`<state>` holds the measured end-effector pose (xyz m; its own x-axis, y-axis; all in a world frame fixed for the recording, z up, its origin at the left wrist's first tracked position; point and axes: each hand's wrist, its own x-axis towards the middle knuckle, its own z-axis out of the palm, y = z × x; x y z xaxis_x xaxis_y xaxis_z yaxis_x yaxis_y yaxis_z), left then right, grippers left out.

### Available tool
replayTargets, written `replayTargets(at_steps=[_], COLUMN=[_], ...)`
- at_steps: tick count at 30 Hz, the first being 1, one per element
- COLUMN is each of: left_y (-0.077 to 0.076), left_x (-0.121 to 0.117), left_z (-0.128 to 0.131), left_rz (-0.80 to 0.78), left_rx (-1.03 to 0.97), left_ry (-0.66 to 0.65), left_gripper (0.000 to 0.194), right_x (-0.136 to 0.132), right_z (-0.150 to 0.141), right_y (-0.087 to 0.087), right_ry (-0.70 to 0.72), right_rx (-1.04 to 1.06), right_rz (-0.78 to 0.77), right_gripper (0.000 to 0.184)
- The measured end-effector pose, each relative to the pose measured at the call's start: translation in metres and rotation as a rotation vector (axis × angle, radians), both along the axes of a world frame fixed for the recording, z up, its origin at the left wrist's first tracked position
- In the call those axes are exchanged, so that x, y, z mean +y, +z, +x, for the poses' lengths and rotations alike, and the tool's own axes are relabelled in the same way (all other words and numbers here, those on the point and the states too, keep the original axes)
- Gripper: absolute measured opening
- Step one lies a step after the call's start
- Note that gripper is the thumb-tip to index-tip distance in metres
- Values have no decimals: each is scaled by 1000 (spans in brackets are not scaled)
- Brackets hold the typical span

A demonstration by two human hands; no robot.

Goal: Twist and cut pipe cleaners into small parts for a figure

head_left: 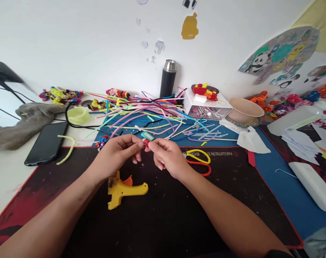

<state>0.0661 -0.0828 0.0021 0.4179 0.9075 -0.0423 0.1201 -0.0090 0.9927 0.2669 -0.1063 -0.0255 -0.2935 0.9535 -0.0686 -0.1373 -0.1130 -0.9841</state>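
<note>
Between my two hands is a small, red, sparkly piece of coiled pipe cleaner (146,143), pinched from both sides above the mat. My left hand (122,149) is closed on its left side with thumb and forefinger. From the right, my right hand (167,154) grips it in a like pinch, the other fingers curled under. Just behind it lies a small green box (147,135). A yellow glue gun (126,190) with an orange trigger rests below my left hand. Scissors (199,157) with yellow and red handles lie partly hidden beyond my right hand.
Many coloured pipe cleaners (157,114) are heaped at the back by a black thermos (168,79). A phone (47,143) lies left; a white box (208,104), a bowl (245,111) and tissue (253,139) stand right. A black mat (168,222) covers the front.
</note>
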Motion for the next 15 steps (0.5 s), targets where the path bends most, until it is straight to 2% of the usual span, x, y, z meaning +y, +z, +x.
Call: replayTargets(at_steps=[7, 15], left_y=[-9, -7], left_x=[5, 4], left_z=[-2, 1], left_rz=[-81, -143], left_rx=[-139, -248], left_ry=[-34, -11], left_gripper=[32, 38], right_x=[0, -1], right_z=[0, 0], right_y=[-3, 0], right_ry=[14, 25], right_rx=[105, 73], right_rz=[-41, -44], right_gripper=[40, 40])
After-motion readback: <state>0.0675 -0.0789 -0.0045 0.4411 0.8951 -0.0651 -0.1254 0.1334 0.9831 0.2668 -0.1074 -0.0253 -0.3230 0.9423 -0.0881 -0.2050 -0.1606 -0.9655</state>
